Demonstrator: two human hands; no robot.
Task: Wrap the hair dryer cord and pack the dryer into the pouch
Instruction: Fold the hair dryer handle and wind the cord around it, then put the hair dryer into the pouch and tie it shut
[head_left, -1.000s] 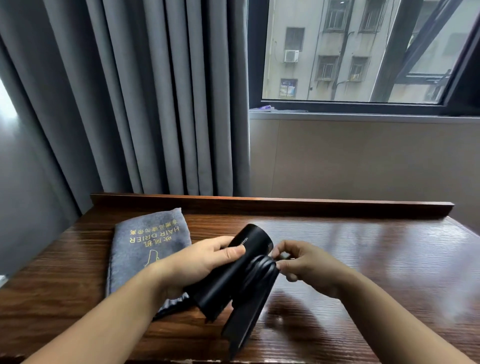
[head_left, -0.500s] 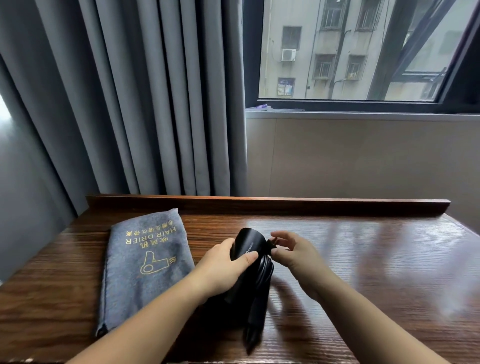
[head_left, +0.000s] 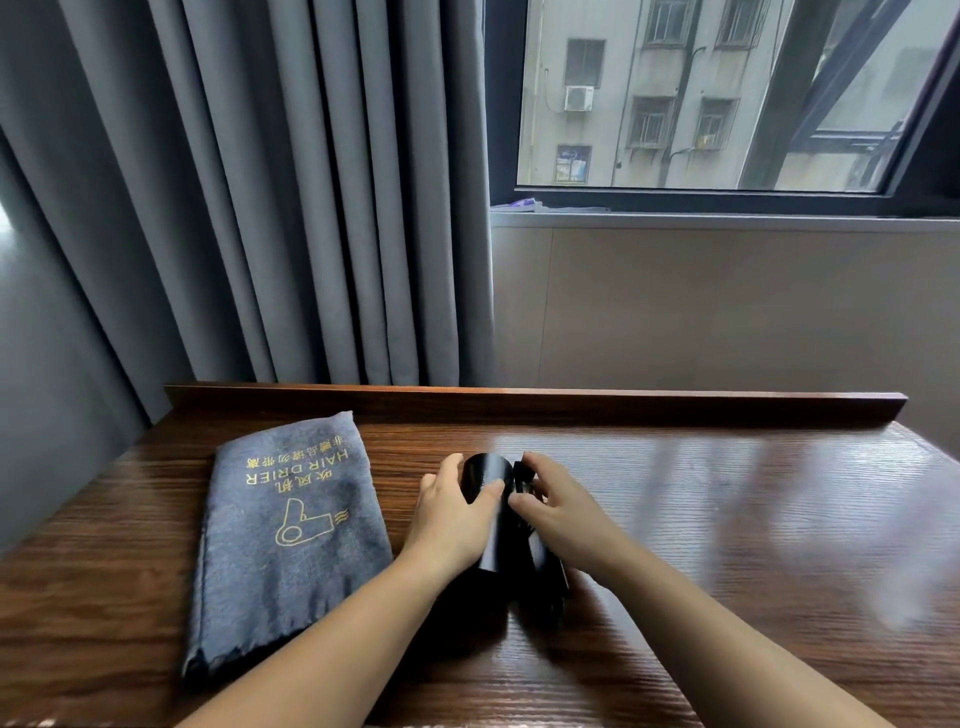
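Black dryer (head_left: 488, 514) sits on the wooden counter (head_left: 727, 519), mid-front, between both hands. Left hand (head_left: 449, 512) wraps the barrel from the left, grip closed on dryer, thumb over the top. Right hand (head_left: 558, 506) presses on the right side, where the cord (head_left: 522, 480) bundle lies against the dryer body; fingers curled on it, grip closed on cord. Grey pouch (head_left: 291, 519) lies flat on counter just left of the left hand, not touching dryer. Pouch looks flat; cannot tell if anything is inside, mouth not clearly visible. Gold dryer logo and "HAIR DRIER" print face up. Curtain (head_left: 270, 197) behind.
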